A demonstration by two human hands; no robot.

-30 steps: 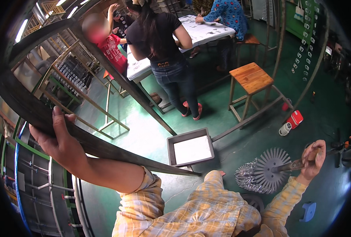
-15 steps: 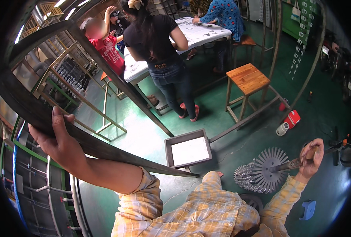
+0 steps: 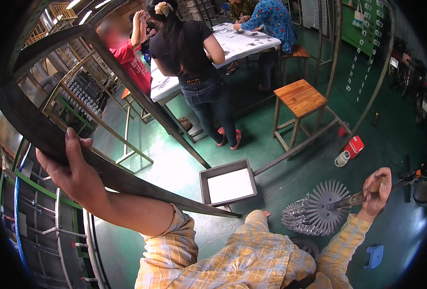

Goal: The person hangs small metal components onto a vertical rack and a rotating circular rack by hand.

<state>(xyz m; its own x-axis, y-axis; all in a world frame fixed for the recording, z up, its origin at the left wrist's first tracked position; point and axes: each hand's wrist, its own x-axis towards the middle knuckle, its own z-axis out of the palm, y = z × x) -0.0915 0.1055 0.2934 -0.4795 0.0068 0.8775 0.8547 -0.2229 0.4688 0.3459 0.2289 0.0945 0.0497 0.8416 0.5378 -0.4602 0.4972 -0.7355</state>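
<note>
Around you the floor is green and shiny. Before you stands a wooden stool, and beyond it a white table. Lamps shine at your upper left.

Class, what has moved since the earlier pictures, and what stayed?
The co-worker in the red shirt has raised the lower forearm, so both arms are now up. The wearer took or let go of nothing: the left hand stays on the long dark frame bar; the right hand keeps its grip on the straight shaft of the round grey slotted disc.
</note>
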